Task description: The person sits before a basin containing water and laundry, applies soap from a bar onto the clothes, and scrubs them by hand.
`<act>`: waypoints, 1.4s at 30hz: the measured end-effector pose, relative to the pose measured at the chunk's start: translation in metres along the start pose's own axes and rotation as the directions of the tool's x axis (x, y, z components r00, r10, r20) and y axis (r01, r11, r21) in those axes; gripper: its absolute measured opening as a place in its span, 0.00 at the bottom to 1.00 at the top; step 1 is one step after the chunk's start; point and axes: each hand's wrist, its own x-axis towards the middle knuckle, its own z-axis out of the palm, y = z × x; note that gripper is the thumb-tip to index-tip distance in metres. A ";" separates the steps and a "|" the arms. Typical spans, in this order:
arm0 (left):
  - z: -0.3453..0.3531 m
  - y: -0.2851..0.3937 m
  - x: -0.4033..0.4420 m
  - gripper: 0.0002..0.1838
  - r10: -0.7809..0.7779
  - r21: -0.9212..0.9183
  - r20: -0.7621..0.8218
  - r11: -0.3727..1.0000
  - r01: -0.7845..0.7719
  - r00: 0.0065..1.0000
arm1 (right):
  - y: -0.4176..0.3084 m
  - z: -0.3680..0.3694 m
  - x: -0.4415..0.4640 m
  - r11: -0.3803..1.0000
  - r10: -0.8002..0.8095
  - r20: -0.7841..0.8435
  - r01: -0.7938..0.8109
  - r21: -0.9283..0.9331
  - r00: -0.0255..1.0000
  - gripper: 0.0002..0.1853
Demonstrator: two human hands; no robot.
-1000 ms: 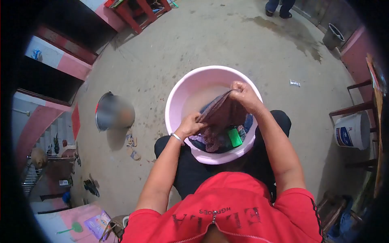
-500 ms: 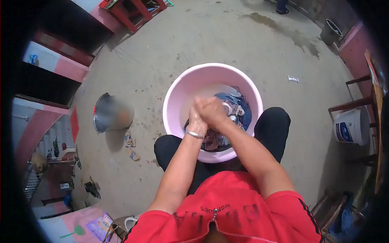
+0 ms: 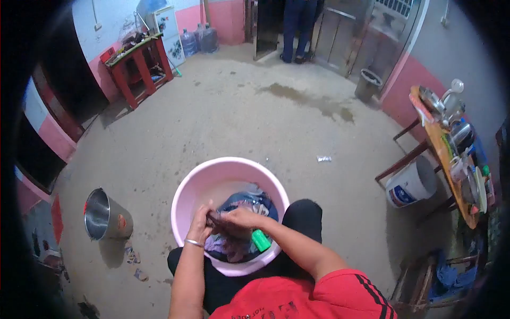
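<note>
A pink basin (image 3: 183, 183) stands on the floor between my knees, holding water and wet clothes (image 3: 255, 199). Over it, my left hand (image 3: 200, 224), with a silver bracelet at the wrist, closes on a dark brownish cloth (image 3: 229, 229). My right hand (image 3: 242, 217) grips the same cloth just to the right, its fingers curled and partly hidden. Below my right wrist, a bright green object (image 3: 260, 241) lies at the basin's near right side; its kind is unclear.
A metal bucket (image 3: 109, 215) stands to the left. On the right, a white bucket (image 3: 406, 186) sits beneath a table (image 3: 441, 146) crowded with dishes. Another person's legs (image 3: 297, 29) are at the far doorway, near a dark bin (image 3: 367, 85). A red stand (image 3: 141, 72) is at back left.
My view has tilted up, showing more of the far wall and doorway. My hands, clasped together before, are now slightly apart with dark cloth between them. The green object has come into view.
</note>
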 end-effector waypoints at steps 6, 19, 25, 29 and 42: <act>-0.051 -0.027 0.038 0.12 -0.181 0.280 0.359 0.957 0.079 0.916 | -0.013 -0.052 -0.015 0.895 0.045 -0.265 0.079 0.440 0.963 0.22; -0.051 -0.066 0.077 0.24 0.041 -0.239 -0.004 0.970 -0.041 0.999 | -0.058 0.033 0.042 0.807 -0.199 -0.320 -0.030 -0.590 0.926 0.21; -0.067 -0.048 0.069 0.18 0.171 -0.361 0.636 0.928 0.094 0.752 | -0.084 0.054 0.018 0.886 -0.360 -0.366 0.192 -0.422 0.858 0.19; -0.029 -0.046 0.069 0.20 -0.061 -0.163 0.060 0.984 0.070 0.996 | -0.071 0.005 0.022 0.901 0.013 -0.382 -0.176 -0.396 0.924 0.28; -0.053 -0.035 0.051 0.12 0.108 0.572 0.363 0.758 -0.313 0.925 | -0.064 -0.088 0.024 0.994 0.091 -0.517 -0.050 0.094 0.851 0.12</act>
